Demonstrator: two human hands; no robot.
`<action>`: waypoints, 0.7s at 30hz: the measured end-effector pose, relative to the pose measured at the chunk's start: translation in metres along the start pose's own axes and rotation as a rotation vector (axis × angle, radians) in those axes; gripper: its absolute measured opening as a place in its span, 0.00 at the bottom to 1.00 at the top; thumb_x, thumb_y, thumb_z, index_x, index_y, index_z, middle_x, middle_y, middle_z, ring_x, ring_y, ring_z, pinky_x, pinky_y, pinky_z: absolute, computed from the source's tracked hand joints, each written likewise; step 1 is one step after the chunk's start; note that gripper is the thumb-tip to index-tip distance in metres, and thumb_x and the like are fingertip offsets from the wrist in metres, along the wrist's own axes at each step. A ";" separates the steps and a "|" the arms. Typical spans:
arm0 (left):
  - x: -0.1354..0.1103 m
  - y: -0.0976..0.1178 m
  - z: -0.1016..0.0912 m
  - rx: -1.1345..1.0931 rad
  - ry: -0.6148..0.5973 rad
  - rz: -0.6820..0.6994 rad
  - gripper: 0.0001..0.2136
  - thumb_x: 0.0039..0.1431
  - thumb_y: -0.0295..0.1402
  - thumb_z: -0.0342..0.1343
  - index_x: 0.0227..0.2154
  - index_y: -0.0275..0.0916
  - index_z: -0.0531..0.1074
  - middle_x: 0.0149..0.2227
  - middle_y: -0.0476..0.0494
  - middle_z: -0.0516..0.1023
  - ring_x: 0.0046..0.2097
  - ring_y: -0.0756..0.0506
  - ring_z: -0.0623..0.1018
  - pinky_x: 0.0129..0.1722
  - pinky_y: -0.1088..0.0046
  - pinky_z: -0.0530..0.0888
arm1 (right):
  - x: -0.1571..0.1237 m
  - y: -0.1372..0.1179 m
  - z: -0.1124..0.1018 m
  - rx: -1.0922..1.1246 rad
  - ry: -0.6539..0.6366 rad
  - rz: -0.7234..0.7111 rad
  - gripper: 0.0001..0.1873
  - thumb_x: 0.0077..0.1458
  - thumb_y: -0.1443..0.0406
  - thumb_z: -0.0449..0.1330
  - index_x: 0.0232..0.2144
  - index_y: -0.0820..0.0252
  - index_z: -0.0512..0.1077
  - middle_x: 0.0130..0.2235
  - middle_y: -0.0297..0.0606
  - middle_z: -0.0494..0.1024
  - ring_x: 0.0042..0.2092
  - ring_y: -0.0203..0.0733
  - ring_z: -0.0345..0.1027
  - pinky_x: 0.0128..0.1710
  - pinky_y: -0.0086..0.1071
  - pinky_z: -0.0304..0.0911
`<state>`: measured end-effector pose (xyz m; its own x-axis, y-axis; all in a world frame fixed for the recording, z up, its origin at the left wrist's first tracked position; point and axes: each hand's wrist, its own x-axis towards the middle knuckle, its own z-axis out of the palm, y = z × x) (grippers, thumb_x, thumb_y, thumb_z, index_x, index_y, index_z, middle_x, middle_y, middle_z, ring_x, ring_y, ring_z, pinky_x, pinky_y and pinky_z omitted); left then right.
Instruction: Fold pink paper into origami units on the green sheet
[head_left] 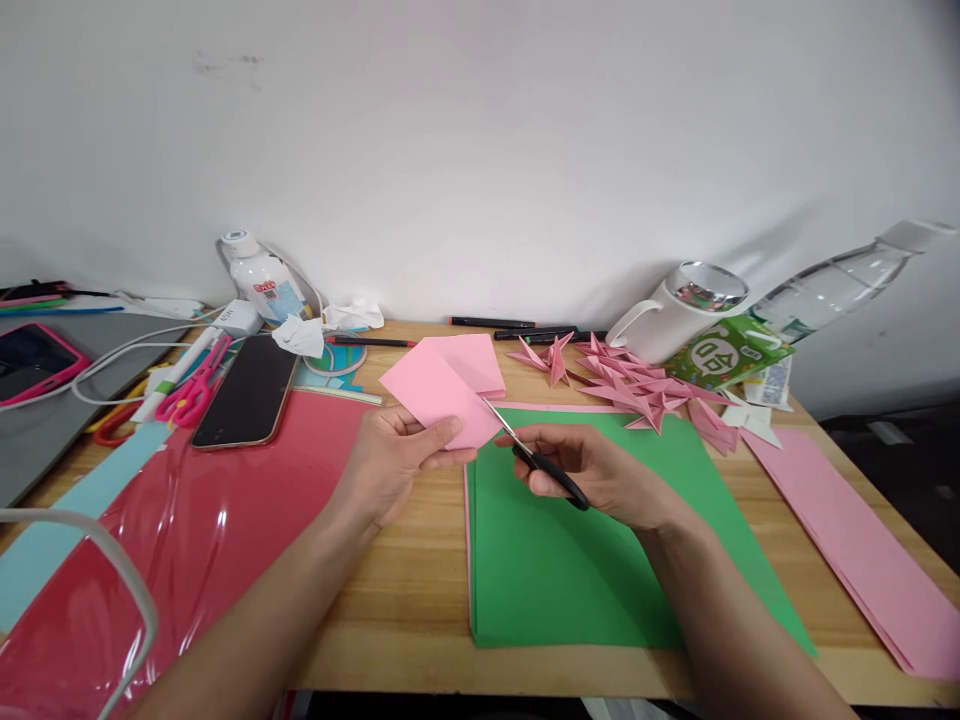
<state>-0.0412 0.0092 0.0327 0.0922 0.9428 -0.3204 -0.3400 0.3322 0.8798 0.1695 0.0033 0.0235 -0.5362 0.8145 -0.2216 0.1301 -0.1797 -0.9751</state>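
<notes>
A pink paper square (439,395) is pinched between the thumb and fingers of my left hand (405,445), held at a slant above the table. My right hand (592,465) grips black-handled scissors (551,478), whose blades point up and left and meet the paper's right edge. Whether the blades are parted is hard to make out. Behind the held square lies a stack of pink paper squares (476,360). Beneath my right hand is a large green sheet (585,570) with pink paper under it. Folded pink paper stars (630,385) are heaped beyond it.
A white mug (679,315), a clear bottle (832,285) and a green packet (727,350) stand at back right. Pink strips (862,550) lie on the right. On the left are red sheets in plastic (247,520), a phone (247,390), pink scissors (195,385) and a cable (112,550).
</notes>
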 end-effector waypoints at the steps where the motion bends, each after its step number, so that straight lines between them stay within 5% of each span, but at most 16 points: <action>1: 0.000 0.000 0.000 -0.001 -0.003 0.000 0.12 0.38 0.30 0.69 0.28 0.31 0.78 0.33 0.38 0.81 0.37 0.38 0.80 0.38 0.58 0.80 | 0.000 0.000 0.000 0.001 -0.001 0.001 0.26 0.45 0.54 0.65 0.45 0.60 0.72 0.29 0.34 0.67 0.31 0.34 0.57 0.31 0.29 0.58; 21: 0.000 -0.003 -0.001 -0.007 -0.009 0.006 0.11 0.40 0.29 0.68 0.29 0.31 0.78 0.34 0.38 0.81 0.37 0.39 0.80 0.38 0.59 0.80 | 0.001 0.004 -0.001 0.040 0.017 0.022 0.24 0.45 0.56 0.66 0.45 0.60 0.73 0.24 0.30 0.67 0.26 0.31 0.56 0.27 0.29 0.54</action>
<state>-0.0415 0.0087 0.0297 0.0981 0.9450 -0.3121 -0.3473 0.3264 0.8791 0.1702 0.0037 0.0194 -0.5193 0.8192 -0.2434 0.1081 -0.2196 -0.9696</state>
